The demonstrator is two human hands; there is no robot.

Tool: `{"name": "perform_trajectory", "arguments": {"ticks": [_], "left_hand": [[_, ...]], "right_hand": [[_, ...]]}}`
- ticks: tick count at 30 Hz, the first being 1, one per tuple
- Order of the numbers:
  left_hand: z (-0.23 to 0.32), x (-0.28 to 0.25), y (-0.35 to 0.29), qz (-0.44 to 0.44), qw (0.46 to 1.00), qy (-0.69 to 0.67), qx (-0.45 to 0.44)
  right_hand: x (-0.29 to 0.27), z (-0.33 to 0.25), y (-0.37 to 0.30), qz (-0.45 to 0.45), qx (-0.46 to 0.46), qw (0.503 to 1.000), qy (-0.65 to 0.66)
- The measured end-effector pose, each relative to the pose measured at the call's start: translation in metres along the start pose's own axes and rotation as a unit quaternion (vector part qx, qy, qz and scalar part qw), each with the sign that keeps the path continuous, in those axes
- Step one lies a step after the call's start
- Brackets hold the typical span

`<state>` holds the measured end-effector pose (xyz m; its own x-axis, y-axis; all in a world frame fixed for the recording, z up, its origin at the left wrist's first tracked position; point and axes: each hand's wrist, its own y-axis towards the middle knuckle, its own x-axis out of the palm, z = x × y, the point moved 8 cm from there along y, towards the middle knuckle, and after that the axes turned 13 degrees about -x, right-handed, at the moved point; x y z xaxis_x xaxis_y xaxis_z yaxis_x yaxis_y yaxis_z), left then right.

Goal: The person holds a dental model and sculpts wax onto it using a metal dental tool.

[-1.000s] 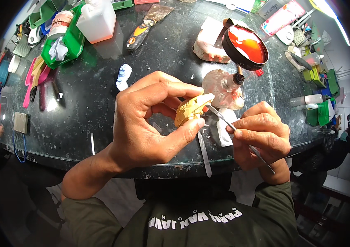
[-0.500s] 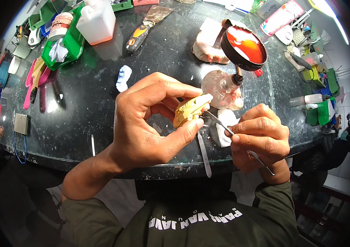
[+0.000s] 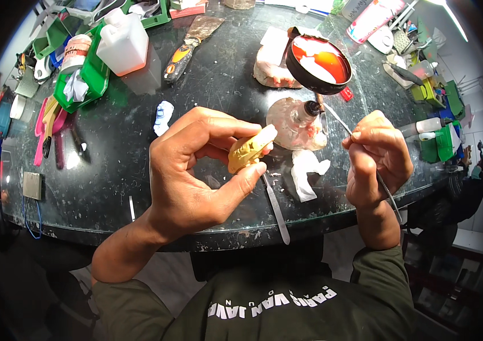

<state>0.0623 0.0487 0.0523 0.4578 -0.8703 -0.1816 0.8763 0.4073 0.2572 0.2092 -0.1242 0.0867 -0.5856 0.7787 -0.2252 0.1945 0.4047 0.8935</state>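
Note:
My left hand (image 3: 190, 176) pinches a small yellow plaster dental cast (image 3: 243, 153) between thumb and fingers, over the table's near middle. In my right hand (image 3: 379, 156) is a thin metal wax carving tool (image 3: 339, 118), its tip up at the dark neck of a glass spirit lamp (image 3: 284, 122). Whether a flame burns there, I cannot make out. Just above the lamp sits a round black pan (image 3: 301, 77) holding glossy red wax. A flat metal blade tool (image 3: 276, 211) lies below the cast, beside crumpled white tissue (image 3: 304, 179).
Behind the pan stands a pinkish-white plaster block (image 3: 270, 68). A scraper (image 3: 193, 45), a translucent canister (image 3: 123, 48) and a green tray (image 3: 94, 79) lie toward the back left. A small blue-and-white piece (image 3: 163, 116) is left of my hand. The dark table's edge (image 3: 230, 241) curves in front.
My right hand has moved up and right, taking the carving tool's tip from the cast to the lamp's neck. The left hand still holds the cast. The whole view has shifted slightly.

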Motion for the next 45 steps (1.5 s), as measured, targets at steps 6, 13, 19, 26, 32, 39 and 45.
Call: {"name": "perform_trajectory", "arguments": {"ticks": [6,13,19,26,32,39,45], "left_hand": [[0.001,0.003,0.001,0.003,1.0,0.007,-0.004],[-0.003,0.0,-0.001,0.004,1.0,-0.001,-0.014],[-0.001,0.0,0.0,0.003,1.0,-0.008,-0.024],[-0.002,0.0,0.0,0.003,0.999,-0.022,-0.041],[-0.012,0.002,-0.003,-0.012,0.993,-0.061,-0.101],[-0.014,0.006,-0.003,-0.031,0.978,-0.148,-0.144],[-0.015,0.007,-0.002,-0.036,0.979,-0.148,-0.138]], "right_hand": [[-0.004,0.005,-0.002,0.017,0.016,0.999,0.028],[0.0,0.004,-0.001,0.001,0.005,1.0,0.021],[-0.001,0.005,-0.001,0.009,0.001,1.0,0.024],[0.001,-0.005,0.006,-0.041,-0.056,0.998,0.007],[0.019,-0.024,0.01,-0.117,-0.082,0.99,-0.016],[0.03,-0.028,0.004,-0.144,-0.077,0.987,0.009],[0.031,-0.027,0.002,-0.143,-0.067,0.987,0.008]]}}
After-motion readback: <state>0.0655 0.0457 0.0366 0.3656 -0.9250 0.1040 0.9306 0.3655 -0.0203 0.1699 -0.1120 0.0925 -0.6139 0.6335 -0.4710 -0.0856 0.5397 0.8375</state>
